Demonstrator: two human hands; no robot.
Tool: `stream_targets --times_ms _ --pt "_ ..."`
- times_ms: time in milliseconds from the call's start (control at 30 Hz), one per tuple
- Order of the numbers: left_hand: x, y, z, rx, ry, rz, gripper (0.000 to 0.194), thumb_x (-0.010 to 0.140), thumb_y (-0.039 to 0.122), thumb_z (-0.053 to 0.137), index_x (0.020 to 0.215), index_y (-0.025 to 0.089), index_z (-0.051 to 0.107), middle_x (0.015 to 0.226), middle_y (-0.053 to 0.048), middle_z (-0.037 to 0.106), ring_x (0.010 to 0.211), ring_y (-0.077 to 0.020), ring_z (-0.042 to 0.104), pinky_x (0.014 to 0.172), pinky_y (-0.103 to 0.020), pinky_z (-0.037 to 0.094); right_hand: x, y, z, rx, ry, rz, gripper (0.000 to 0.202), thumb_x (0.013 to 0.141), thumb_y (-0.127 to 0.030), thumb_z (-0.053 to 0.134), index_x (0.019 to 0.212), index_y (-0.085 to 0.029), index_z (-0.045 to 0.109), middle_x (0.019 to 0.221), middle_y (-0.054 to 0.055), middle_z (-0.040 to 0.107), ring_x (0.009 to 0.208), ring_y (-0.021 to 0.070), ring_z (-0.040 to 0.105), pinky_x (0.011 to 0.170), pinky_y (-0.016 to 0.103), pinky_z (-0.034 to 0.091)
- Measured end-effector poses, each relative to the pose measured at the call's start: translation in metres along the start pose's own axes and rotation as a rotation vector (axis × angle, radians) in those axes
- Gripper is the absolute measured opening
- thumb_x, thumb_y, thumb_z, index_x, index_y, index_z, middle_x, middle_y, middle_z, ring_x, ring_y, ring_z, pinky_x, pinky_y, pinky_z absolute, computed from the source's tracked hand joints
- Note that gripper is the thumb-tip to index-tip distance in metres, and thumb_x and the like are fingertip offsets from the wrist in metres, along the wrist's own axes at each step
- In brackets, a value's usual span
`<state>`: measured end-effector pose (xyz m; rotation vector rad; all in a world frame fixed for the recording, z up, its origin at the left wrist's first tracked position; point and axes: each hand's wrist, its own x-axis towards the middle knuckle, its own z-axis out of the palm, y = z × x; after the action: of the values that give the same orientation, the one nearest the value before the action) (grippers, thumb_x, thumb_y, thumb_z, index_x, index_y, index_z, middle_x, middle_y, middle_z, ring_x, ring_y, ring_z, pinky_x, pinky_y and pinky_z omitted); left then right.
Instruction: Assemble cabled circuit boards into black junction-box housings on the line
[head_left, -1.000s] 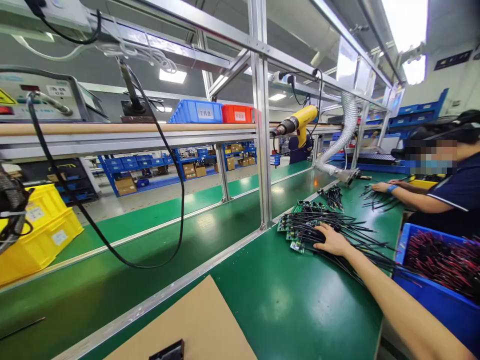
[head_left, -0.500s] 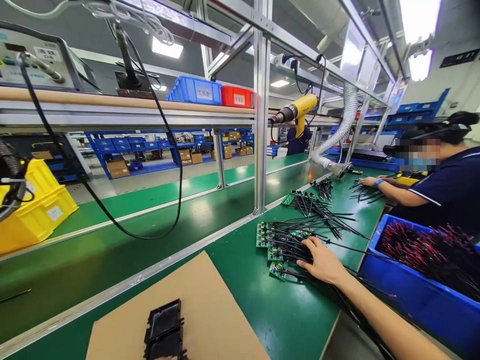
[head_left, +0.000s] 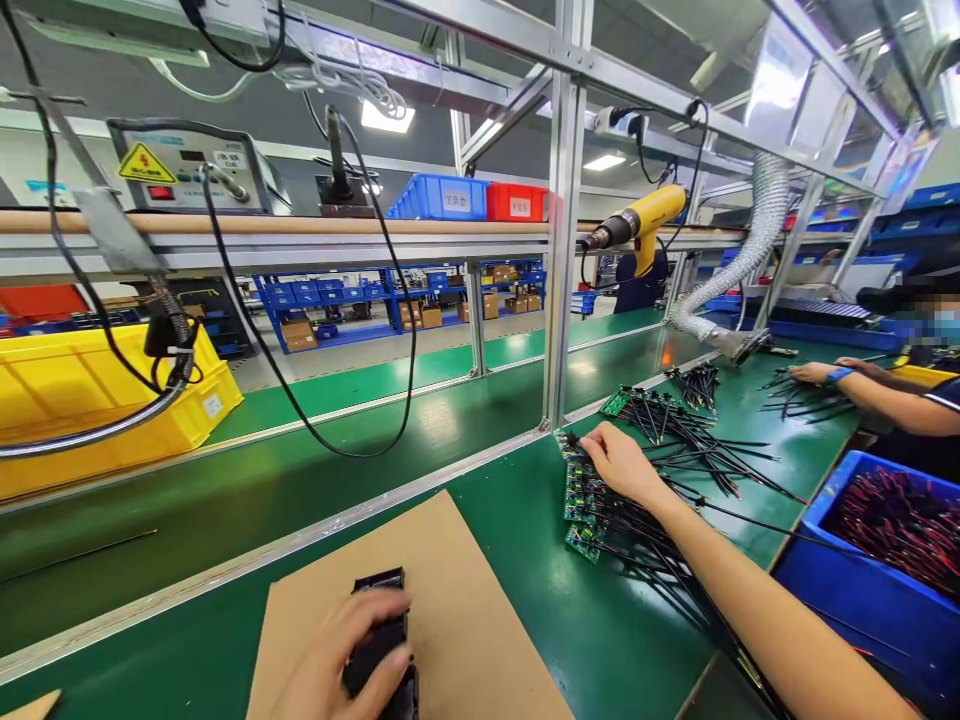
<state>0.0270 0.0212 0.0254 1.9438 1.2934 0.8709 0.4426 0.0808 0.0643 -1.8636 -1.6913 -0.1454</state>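
Note:
My left hand [head_left: 349, 655] is over a black plastic housing [head_left: 382, 640] on a sheet of cardboard. Its thumb and fingers are spread across the housing, partly covering it; whether they press on it is hard to see. Further right, my right hand [head_left: 619, 462] pinches a small green circuit board with black wires [head_left: 571, 445] at the far end of a row. More such boards [head_left: 581, 540] lie just below that hand, their black wires trailing right beneath my forearm.
The cardboard [head_left: 480, 640] rests on the green bench. Beyond my right hand lies another wired-board pile [head_left: 682, 430]. A blue bin [head_left: 847, 590] of red and black wires stands right, near a co-worker's arm [head_left: 877, 390]. A yellow heat gun [head_left: 645, 220] hangs by a metal post [head_left: 566, 250].
My left hand has come up from the bottom edge over the housing. My right hand has moved from the wires to the far board in the row. The view has turned left.

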Motion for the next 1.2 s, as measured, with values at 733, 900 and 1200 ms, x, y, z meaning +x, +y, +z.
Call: stream_targets --times_ms 733,900,1200 --pt "0.068 0.183 -0.038 0.224 -0.339 0.851 0.037 0.070 0.008 0.060 0.101 0.021 0.074 0.085 -0.003 0.058 0.076 -0.0151 0.057 0.068 -0.026 0.046 -0.066 -0.138 -0.100 0.528 -0.274 -0.594 0.050 0.086 -0.023 0.054 0.135 -0.019 0.045 0.133 0.012 0.055 0.117 0.0268 0.055 0.098 0.042 0.046" --pt "0.073 0.165 -0.044 -0.069 -0.321 0.947 0.027 0.074 0.024 0.065 0.099 0.022 0.076 0.084 -0.006 0.060 0.071 -0.0167 0.058 0.064 -0.029 0.049 -0.052 -0.137 -0.065 0.654 -0.456 -0.614 0.059 0.082 -0.050 0.065 0.129 -0.018 0.049 0.119 0.010 0.061 0.103 0.0266 0.058 0.086 0.037 0.047" --pt "0.050 0.120 0.004 -0.982 -0.046 0.350 0.073 0.064 0.055 0.077 0.127 0.026 0.054 0.122 -0.010 0.060 0.117 -0.0332 0.056 0.101 -0.049 0.042 -0.064 -0.146 -0.066 0.659 -0.039 -0.289 0.025 0.091 -0.043 0.054 0.099 -0.020 0.049 0.086 0.003 0.062 0.077 0.0182 0.058 0.068 0.030 0.043"
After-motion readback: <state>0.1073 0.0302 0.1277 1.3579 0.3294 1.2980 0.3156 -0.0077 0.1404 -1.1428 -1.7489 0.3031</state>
